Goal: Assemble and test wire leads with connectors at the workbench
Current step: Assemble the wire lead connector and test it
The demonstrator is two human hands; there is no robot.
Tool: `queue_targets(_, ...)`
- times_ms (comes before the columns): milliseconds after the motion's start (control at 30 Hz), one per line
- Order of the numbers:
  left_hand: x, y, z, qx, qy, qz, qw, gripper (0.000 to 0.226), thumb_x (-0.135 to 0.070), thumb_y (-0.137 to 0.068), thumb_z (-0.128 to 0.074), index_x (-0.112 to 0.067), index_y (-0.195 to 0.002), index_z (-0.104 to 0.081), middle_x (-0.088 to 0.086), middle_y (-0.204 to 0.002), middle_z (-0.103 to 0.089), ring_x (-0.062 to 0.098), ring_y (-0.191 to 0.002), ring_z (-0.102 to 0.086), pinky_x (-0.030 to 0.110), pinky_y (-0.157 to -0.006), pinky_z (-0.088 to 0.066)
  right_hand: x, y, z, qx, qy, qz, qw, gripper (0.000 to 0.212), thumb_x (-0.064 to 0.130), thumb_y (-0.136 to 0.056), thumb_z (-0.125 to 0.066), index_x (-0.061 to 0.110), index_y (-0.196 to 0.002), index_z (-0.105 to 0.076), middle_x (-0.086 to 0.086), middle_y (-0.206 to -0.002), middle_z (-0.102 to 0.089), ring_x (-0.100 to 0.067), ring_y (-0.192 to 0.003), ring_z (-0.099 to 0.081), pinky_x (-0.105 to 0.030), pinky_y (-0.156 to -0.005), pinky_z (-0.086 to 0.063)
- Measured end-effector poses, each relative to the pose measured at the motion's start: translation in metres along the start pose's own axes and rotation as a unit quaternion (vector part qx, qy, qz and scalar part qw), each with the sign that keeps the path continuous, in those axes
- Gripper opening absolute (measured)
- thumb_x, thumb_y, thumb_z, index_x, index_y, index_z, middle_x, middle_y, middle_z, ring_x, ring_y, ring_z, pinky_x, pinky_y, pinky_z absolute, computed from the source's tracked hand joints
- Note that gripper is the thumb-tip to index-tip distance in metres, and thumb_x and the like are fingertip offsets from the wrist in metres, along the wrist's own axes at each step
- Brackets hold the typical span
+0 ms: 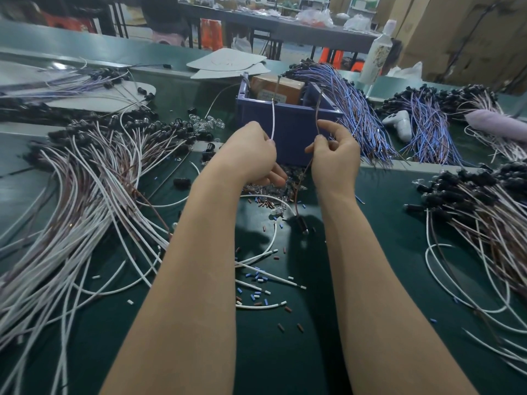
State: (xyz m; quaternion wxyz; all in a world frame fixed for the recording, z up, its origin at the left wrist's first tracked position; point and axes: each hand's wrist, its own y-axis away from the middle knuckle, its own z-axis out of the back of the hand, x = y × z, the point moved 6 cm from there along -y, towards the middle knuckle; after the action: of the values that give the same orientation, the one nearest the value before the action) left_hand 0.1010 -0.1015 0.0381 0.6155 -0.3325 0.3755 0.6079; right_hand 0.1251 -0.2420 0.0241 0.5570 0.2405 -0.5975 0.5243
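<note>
Left hand pinches a thin white insulated wire and right hand pinches a thin brown wire, both held up before the blue plastic bin. Heaped black-capped leads suggest much is done; loose white cut wires remain.

One wide camera rides on my head, facing forward and down, close over my fingers and the table.

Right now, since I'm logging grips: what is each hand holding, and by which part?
The left hand pinches the white wire below its raised end; the right hand pinches the brown wire mid-length, above its black connector.
</note>
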Motion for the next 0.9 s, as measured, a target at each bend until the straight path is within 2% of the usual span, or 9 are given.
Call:
queue_targets(100, -0.0006, -0.0007, -0.0001, -0.009, -0.004, -0.007, 1.000, 0.025, -0.014, -0.103, -0.028, -0.009, -0.083, -0.042, 0.017, -0.076, -0.072, 0.026, -0.071, -0.072, 0.024, -0.053, -0.050, -0.0008, -0.0004, -0.0001, -0.003, -0.007, -0.006, 1.000, 0.025, 0.009, -0.095, -0.046, 0.018, -0.113, -0.061, 0.001, -0.069, -0.061, -0.008, -0.062, -0.050, -0.028, -0.070, -0.045)
queue_targets(300, 0.0031, -0.0033, -0.0002, -0.021, -0.013, -0.004, 1.000, 0.022, -0.015, -0.103, -0.028, -0.008, -0.087, -0.041, 0.016, -0.076, -0.073, 0.022, -0.066, -0.071, 0.024, -0.053, -0.050, -0.0019, -0.0008, -0.0007, -0.003, -0.009, -0.011, 1.000, 0.025, 0.009, -0.095, -0.046, 0.018, -0.113, -0.060, 0.000, -0.070, -0.062, -0.008, -0.064, -0.051, -0.031, -0.074, -0.046)
queue_targets(500, 0.0046, -0.0052, -0.0025, -0.020, -0.014, 0.000, 1.000, 0.019, -0.015, -0.103, -0.028, -0.004, -0.097, -0.042, 0.016, -0.076, -0.072, 0.023, -0.065, -0.070, 0.027, -0.057, -0.051, -0.0024, -0.0012, -0.0011, -0.001, -0.011, -0.013, 1.000, 0.025, 0.010, -0.095, -0.046, 0.019, -0.113, -0.060, 0.001, -0.070, -0.062, -0.009, -0.065, -0.052, -0.028, -0.072, -0.046)
queue_targets(667, 0.0026, -0.0034, -0.0039, -0.019, -0.011, -0.011, 1.000, 0.021, -0.015, -0.103, -0.028, -0.015, -0.084, -0.036, 0.014, -0.074, -0.072, 0.021, -0.061, -0.068, 0.025, -0.053, -0.049, -0.0024, -0.0012, -0.0006, -0.002, -0.009, -0.011, 1.000, 0.025, 0.010, -0.095, -0.046, 0.019, -0.112, -0.061, 0.003, -0.068, -0.061, -0.010, -0.069, -0.056, -0.029, -0.074, -0.048)
queue_targets(767, 0.0030, -0.0039, -0.0041, -0.020, -0.014, -0.015, 1.000, 0.020, -0.016, -0.103, -0.028, -0.017, -0.084, -0.036, 0.011, -0.072, -0.072, 0.018, -0.059, -0.069, 0.025, -0.052, -0.047, -0.0023, -0.0007, -0.0003, -0.002, -0.009, -0.010, 1.000, 0.024, 0.010, -0.095, -0.046, 0.020, -0.111, -0.061, 0.004, -0.068, -0.060, -0.009, -0.068, -0.056, -0.029, -0.076, -0.048)
queue_targets(900, 0.0030, -0.0044, -0.0041, -0.024, -0.013, -0.018, 0.999, 0.020, -0.016, -0.103, -0.029, -0.018, -0.085, -0.037, 0.007, -0.070, -0.072, 0.016, -0.059, -0.069, 0.025, -0.053, -0.046, -0.0028, -0.0003, -0.0002, 0.000, -0.011, -0.014, 1.000, 0.025, 0.009, -0.094, -0.046, 0.020, -0.111, -0.062, 0.003, -0.066, -0.060, -0.006, -0.061, -0.053, -0.025, -0.070, -0.046)
